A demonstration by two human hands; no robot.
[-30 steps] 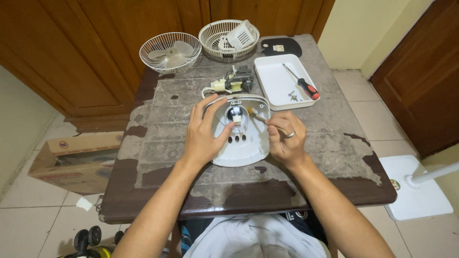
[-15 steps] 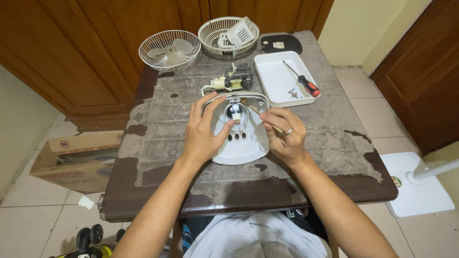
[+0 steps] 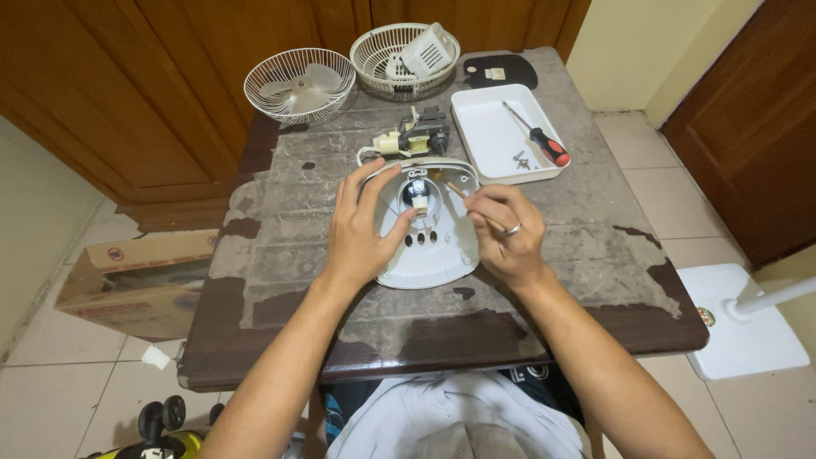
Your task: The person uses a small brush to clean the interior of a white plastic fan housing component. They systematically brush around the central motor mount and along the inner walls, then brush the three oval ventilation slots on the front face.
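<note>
Left hand: the left hand (image 3: pixel 361 229) lies spread flat on the round white plastic fan housing (image 3: pixel 427 229), fingers open, pressing it down without gripping.
Right hand: the right hand (image 3: pixel 508 231) is pinched shut on a thin wooden-coloured stick-like tool (image 3: pixel 463 194), its tip inside the housing near the dark central hub (image 3: pixel 416 191).
Housing place: middle of the tabletop (image 3: pixel 272 221), closer to the near edge than the far one.
Around: small motor with wiring (image 3: pixel 414 138) just beyond; white rectangular tray (image 3: pixel 493 136) with a red-handled screwdriver (image 3: pixel 540 140) and screws near the far right corner; two white wire fan guards (image 3: pixel 297 82) at the far edge.
Risk: the tool could slip off the hub and scratch plastic, or the housing could slide if the flat palm lifts.
Change: since a second ago the right hand has turned and drawn closer to the hub; the left has barely moved.
</note>
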